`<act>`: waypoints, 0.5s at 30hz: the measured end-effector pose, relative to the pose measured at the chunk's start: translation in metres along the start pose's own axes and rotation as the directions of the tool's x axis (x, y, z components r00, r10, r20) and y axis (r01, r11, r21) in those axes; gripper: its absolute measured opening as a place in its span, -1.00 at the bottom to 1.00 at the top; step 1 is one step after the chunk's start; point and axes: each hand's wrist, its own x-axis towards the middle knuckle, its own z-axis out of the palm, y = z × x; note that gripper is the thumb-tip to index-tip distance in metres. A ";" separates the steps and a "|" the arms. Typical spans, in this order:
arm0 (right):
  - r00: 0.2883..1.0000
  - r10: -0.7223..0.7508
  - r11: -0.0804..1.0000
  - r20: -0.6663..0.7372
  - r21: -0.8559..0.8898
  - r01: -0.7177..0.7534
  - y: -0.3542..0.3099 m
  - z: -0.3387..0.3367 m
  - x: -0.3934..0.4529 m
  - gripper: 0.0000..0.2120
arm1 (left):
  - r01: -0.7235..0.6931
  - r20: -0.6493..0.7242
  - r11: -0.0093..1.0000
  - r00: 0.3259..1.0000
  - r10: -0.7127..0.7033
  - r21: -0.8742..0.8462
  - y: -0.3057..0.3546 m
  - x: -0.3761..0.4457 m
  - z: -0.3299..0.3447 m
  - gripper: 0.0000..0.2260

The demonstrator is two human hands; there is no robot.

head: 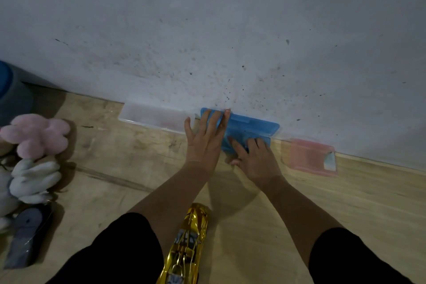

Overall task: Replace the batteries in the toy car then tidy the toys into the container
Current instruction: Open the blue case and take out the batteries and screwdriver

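Observation:
A blue translucent plastic box [253, 125] lies on the wooden floor against the white wall. My left hand [205, 138] lies flat with straight fingers on its left end. My right hand [253, 159] rests on its near right part, fingers spread over the lid and the thumb at the near edge. A shiny gold toy car [186, 244] lies on the floor between my knees, its nose pointing toward the wall. What is inside the blue box does not show.
A clear plastic box [152, 116] sits left of the blue one and a pink box [311, 157] to the right, both by the wall. Pink and white plush toys [34, 157] and a dark grey object [27, 235] lie at the left. A blue-grey tub [11, 94] stands far left.

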 end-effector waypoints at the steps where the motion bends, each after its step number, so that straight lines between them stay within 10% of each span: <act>1: 1.000 0.010 1.000 -0.014 0.004 -0.010 0.001 0.001 0.002 -0.45 | 0.003 -0.005 1.000 1.000 -0.003 0.003 0.000 0.000 0.000 0.02; 7: 0.979 -0.039 0.990 0.202 0.144 0.009 0.008 -0.010 0.027 -0.36 | -0.007 -0.033 1.000 0.999 0.007 0.002 0.000 0.001 -0.002 -0.06; 15: 0.955 -0.177 0.983 -0.239 0.009 0.184 -0.024 -0.008 -0.004 -0.66 | -0.054 0.093 0.998 0.994 0.058 -0.038 -0.006 0.002 -0.007 -0.08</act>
